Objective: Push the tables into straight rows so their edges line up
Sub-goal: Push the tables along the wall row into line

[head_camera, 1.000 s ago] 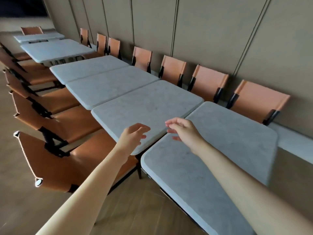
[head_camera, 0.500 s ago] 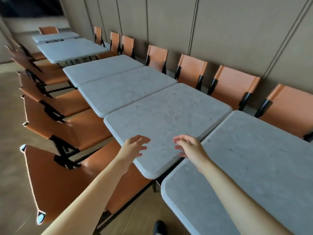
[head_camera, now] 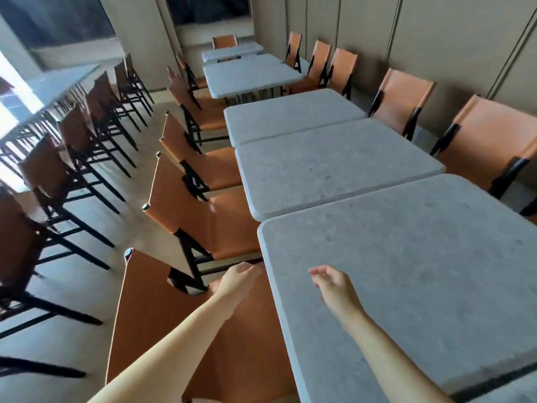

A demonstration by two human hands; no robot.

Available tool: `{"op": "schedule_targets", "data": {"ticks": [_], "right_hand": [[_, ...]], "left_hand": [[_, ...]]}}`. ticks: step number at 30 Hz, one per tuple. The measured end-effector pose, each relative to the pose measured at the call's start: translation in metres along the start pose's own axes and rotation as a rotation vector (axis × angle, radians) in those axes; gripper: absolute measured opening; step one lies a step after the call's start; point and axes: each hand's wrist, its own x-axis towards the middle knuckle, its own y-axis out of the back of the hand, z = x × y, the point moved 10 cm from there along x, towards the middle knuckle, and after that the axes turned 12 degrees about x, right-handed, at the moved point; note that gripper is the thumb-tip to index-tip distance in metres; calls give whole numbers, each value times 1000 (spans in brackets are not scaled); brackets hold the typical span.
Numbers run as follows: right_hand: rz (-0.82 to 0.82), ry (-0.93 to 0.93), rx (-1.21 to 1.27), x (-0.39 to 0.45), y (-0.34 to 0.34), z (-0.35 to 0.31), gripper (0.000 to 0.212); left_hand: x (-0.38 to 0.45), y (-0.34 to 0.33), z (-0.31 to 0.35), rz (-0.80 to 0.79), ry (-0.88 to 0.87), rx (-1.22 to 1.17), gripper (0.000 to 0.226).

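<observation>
Over the near table (head_camera: 421,286) I see my right hand (head_camera: 334,287), fingers loosely curled and holding nothing; whether it touches the stone top I cannot tell. Just off that table's left edge, my left hand (head_camera: 236,282) reaches over the seat of the nearest chair (head_camera: 162,324), its fingertips at or under the table's rim (they blur there, so I cannot tell whether it grips anything).

Beyond the near table, a second table (head_camera: 334,167) butts against its far edge, and a third (head_camera: 290,117) butts against that one. Their left edges do not line up: each farther table sits a little more to the left. Farther back, past a gap, stand two more tables (head_camera: 250,74).

Orange chairs (head_camera: 209,216) with black frames are tucked along the left side of the row, and more of them (head_camera: 404,97) stand along the panelled wall (head_camera: 436,39) on the right. Across the aisle at far left runs another line of chairs (head_camera: 87,135).
</observation>
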Motion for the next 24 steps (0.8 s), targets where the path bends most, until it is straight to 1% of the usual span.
{"op": "schedule_targets", "data": {"ticks": [2, 6, 8, 10, 12, 17, 19, 21, 22, 24], "right_hand": [[-25, 4, -71, 25, -17, 7, 13], [-40, -14, -175, 58, -39, 31, 17], [-37, -33, -215, 72, -45, 44, 20], [-30, -49, -261, 89, -50, 55, 22], [-17, -38, -331, 112, -57, 63, 31], [43, 52, -563, 185, -95, 70, 46], [93, 136, -673, 217, -114, 68, 51], [97, 151, -771, 247, -135, 73, 59], [96, 164, -825, 260, -145, 72, 59], [89, 214, -908, 282, -161, 66, 57]], "left_hand": [[32, 1, -13, 20, 47, 37, 34], [79, 0, -15, 26, 96, 115, 22], [100, -1, -7, 21, 88, 139, 23], [130, -5, -2, -4, 61, 143, 30], [165, -6, 3, -2, 35, 164, 37], [267, -11, 13, -10, -2, 234, 43], [302, -18, 7, -25, 27, 240, 51], [337, -26, -3, -36, 64, 220, 65], [352, -32, -7, -52, 87, 191, 71], [378, -46, -10, -95, 133, 106, 71]]}}
